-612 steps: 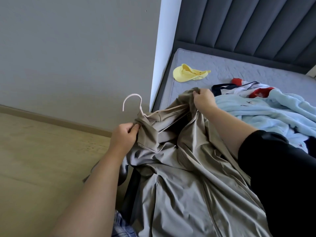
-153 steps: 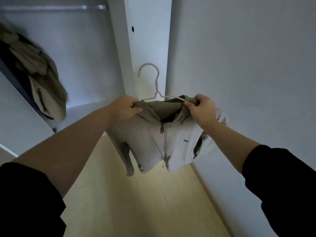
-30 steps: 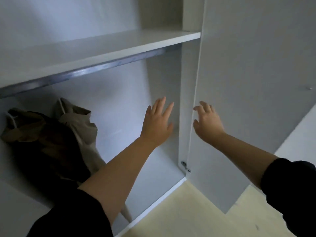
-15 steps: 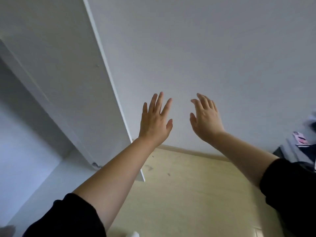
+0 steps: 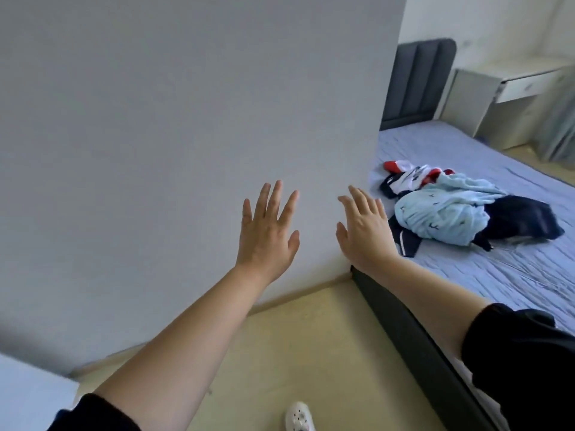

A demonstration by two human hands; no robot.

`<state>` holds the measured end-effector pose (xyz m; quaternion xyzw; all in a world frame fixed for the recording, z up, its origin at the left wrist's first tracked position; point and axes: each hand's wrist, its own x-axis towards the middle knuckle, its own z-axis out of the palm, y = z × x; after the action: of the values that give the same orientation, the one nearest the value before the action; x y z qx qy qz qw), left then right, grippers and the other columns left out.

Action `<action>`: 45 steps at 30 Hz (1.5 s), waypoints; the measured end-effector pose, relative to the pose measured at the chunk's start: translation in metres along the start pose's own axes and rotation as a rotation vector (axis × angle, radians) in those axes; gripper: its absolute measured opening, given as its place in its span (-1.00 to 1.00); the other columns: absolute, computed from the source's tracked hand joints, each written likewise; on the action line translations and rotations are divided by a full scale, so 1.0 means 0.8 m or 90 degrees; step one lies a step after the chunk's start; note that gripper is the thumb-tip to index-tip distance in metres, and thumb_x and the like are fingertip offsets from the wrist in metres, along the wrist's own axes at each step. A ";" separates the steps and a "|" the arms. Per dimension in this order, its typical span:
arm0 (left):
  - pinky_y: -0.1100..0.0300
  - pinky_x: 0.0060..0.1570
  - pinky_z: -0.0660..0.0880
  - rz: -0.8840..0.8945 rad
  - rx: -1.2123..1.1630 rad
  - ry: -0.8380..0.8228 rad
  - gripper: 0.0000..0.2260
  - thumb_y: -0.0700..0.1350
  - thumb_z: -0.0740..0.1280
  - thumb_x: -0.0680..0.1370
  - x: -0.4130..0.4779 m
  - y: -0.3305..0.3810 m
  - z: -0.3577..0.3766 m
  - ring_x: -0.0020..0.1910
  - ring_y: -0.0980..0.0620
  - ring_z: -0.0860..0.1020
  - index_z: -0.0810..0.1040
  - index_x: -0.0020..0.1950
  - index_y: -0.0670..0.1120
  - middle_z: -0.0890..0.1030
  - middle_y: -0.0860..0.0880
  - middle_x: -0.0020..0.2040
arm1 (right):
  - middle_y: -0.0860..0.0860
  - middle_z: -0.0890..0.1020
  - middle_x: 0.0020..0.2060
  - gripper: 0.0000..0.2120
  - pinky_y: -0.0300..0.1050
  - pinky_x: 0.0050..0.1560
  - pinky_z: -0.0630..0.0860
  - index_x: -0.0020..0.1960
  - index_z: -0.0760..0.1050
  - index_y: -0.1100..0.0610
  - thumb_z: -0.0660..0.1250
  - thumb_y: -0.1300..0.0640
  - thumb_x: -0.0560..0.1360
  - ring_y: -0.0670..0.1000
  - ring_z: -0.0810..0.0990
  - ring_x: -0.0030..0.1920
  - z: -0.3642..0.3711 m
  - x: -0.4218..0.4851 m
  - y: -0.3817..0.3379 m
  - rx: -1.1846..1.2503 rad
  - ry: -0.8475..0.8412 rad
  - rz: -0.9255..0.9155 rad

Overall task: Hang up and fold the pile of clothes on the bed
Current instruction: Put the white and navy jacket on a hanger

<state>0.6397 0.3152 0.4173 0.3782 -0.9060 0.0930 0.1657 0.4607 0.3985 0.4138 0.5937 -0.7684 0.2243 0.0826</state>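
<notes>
Here, the pile of clothes lies in a loose heap on the bed, close to the edge by the wall. A pale blue garment is bunched on top, a dark navy one spills to its right, and a red, white and navy piece sits behind. All of it looks soft, light and limp, so I judge it will sag and slide rather than hold a shape. The blue piece is best taken with both hands at a collar or shoulder seam, though I can make out neither in the tangle. My left hand and right hand are empty, fingers straight and spread, raised side by side before the grey wall, apart from the pile. Below are pale floor and a white shoe.
</notes>
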 end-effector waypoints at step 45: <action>-0.10 0.44 0.10 -0.039 -0.205 -0.240 -0.43 -0.01 0.14 0.62 0.534 0.436 0.803 0.54 -0.14 -0.05 -0.03 0.56 -0.06 -0.06 -0.12 0.56 | 0.13 0.01 0.54 -0.32 0.13 0.48 -0.04 0.51 0.07 0.12 0.26 -0.05 0.50 0.13 -0.01 0.52 0.495 0.245 0.849 -0.102 -0.235 0.190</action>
<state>-0.0393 0.0900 -0.0357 0.3850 -0.9121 -0.1296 0.0550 -0.1837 0.1836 -0.0276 0.4961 -0.8649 0.0601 -0.0468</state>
